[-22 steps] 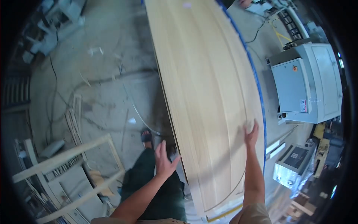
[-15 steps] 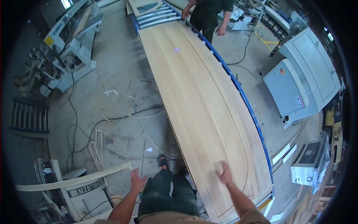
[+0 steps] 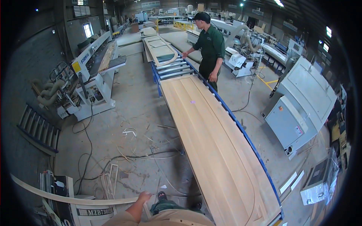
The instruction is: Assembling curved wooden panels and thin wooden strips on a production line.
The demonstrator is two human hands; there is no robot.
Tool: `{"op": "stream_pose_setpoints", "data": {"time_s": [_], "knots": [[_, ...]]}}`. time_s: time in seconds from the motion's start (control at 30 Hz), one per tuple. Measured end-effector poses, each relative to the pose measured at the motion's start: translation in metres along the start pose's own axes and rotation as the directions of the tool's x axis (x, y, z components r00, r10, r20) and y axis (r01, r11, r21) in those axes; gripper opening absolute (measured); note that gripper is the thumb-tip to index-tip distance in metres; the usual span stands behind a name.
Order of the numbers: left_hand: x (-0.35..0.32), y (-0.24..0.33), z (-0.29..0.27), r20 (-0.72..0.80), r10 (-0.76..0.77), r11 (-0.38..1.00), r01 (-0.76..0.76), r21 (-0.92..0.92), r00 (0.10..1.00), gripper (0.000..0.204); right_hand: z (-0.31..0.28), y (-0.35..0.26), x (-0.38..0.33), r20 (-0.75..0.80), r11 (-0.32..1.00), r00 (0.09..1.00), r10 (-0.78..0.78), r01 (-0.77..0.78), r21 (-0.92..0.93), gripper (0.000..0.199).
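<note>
A long light-wood door panel point(image 3: 207, 132) with a curved moulded line lies on a blue-framed roller conveyor point(image 3: 177, 71), running away from me on my right. My left hand point(image 3: 144, 196) is low in front of me, beside the end of a long pale strip point(image 3: 75, 199). It appears loosely bent, but its fingers are too small and hidden to read, and I cannot tell whether it touches the strip. My right hand is out of view. A small pink paper point(image 3: 192, 102) lies on the panel.
Across the conveyor a person in dark green point(image 3: 211, 49) stands with one hand at its edge, by an arched frame point(image 3: 160, 49). A large grey-white machine point(image 3: 301, 107) stands right, another machine point(image 3: 94, 81) left. A black cable point(image 3: 132, 156) and scraps lie on the floor.
The view has tilted up, bringing the far hall and the person's upper body into sight. My right hand has left the picture from over the panel. My left hand, spread before, now appears loosely bent.
</note>
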State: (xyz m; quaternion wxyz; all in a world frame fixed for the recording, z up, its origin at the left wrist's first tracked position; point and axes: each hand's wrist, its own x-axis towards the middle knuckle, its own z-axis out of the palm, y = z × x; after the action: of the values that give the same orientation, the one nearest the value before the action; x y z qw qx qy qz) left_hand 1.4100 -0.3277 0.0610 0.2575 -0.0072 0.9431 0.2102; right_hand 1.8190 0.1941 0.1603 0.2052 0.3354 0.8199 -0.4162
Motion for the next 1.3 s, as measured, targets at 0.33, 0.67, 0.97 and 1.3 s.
{"op": "stream_pose_setpoints", "data": {"time_s": [0.33,0.67,0.97,1.3], "knots": [[0.068,0.03,-0.098,-0.088,0.101,0.83,-0.132,-0.541,0.991,0.042,0.072,-0.084,0.075,-0.15,0.877,0.951,0.271,-0.179,0.445,0.038],[0.025,-0.133,-0.116,0.366,-0.439,0.809,0.538,-0.236,0.82,0.033,0.137,-0.192,0.047,-0.199,0.766,0.951,0.238,-0.057,0.64,0.019],[0.083,-0.094,-0.126,0.237,-0.21,0.78,0.309,-0.544,0.948,0.022,0.165,-0.156,-0.01,-0.057,0.803,0.881,0.469,-0.399,0.443,0.022],[0.062,-0.012,-0.092,0.084,-0.11,0.875,0.136,-0.464,0.99,0.044,0.104,-0.131,0.077,-0.151,0.593,0.945,0.289,-0.053,0.803,0.019]]}}
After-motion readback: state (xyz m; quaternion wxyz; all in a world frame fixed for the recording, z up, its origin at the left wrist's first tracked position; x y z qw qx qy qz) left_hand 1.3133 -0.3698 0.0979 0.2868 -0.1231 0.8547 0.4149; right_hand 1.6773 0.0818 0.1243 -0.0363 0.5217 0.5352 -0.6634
